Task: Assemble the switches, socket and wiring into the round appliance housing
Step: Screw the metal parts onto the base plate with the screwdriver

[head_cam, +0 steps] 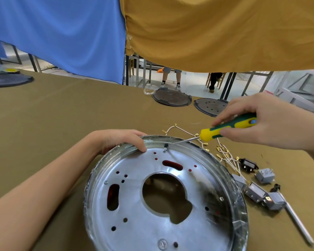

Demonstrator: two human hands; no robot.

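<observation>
The round metal housing (138,196) lies on the table in front of me, wrapped in clear film, with a large central hole. My left hand (120,140) grips its far left rim. My right hand (265,120) holds a yellow-green screwdriver (227,128); its tip touches a small screw (165,146) at the housing's far inner rim. To the right lie white wires with brass terminals (223,153), a black socket (248,164) and several grey switches (265,175).
A grey metal rod (297,220) lies at the right, beside the switches. Two dark round plates (171,97) sit at the table's far edge, another at far left (9,80). Blue and yellow cloths hang beyond. A person's legs show under the cloth.
</observation>
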